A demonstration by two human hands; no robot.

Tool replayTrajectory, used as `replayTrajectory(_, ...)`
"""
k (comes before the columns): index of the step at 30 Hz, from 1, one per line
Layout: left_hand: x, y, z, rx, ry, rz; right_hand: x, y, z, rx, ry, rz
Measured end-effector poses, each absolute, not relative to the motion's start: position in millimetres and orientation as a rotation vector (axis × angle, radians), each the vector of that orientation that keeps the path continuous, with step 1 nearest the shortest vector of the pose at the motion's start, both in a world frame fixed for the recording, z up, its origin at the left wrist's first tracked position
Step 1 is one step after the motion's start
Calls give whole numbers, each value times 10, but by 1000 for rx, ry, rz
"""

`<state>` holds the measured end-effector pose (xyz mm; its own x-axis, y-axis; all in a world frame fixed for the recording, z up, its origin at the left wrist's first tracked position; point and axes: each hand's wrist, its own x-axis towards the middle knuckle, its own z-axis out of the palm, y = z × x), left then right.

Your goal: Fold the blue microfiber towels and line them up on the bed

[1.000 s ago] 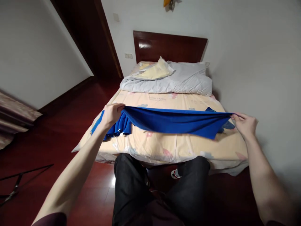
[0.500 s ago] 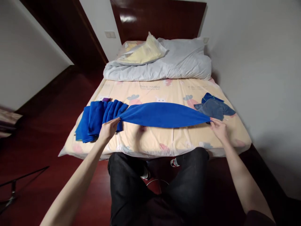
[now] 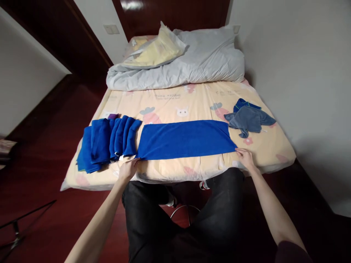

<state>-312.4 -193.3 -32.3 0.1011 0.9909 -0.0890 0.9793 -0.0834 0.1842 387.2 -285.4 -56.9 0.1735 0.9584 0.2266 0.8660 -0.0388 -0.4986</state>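
A blue towel (image 3: 186, 139) lies spread in a long strip across the bed, its near edge drawn straight between my hands. My left hand (image 3: 128, 168) pinches its near left corner, close to a row of folded blue towels (image 3: 122, 136). At the near right corner, the fingertips of my right hand (image 3: 246, 157) are closed on the cloth. Beyond that hand lies a crumpled grey-blue cloth (image 3: 248, 119), partly over a darker blue cloth with green edging (image 3: 245, 104).
The bed (image 3: 170, 104) has a pale patterned sheet. A rolled grey quilt (image 3: 211, 60) and a yellow pillow-like thing in a clear cover (image 3: 160, 47) lie at its head. A wall (image 3: 307, 91) stands close on the right. My knees touch or nearly touch the bed's front edge.
The blue towel has come down from a bunched, lifted shape to lie flat on the sheet. Both hands have moved nearer to me, still holding its corners. The view has shifted slightly.
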Motion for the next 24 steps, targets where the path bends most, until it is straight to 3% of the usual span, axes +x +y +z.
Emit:
replayTrajectory(9, -3170, -2011, -294, 1958, 2037, 228, 4002, -3067, -434, -1931, -1868, 68)
replayTrajectory(24, -3359, -2341, -360, 2375, 1791, 131, 3917, -3472, -419, -2058, -2152, 11)
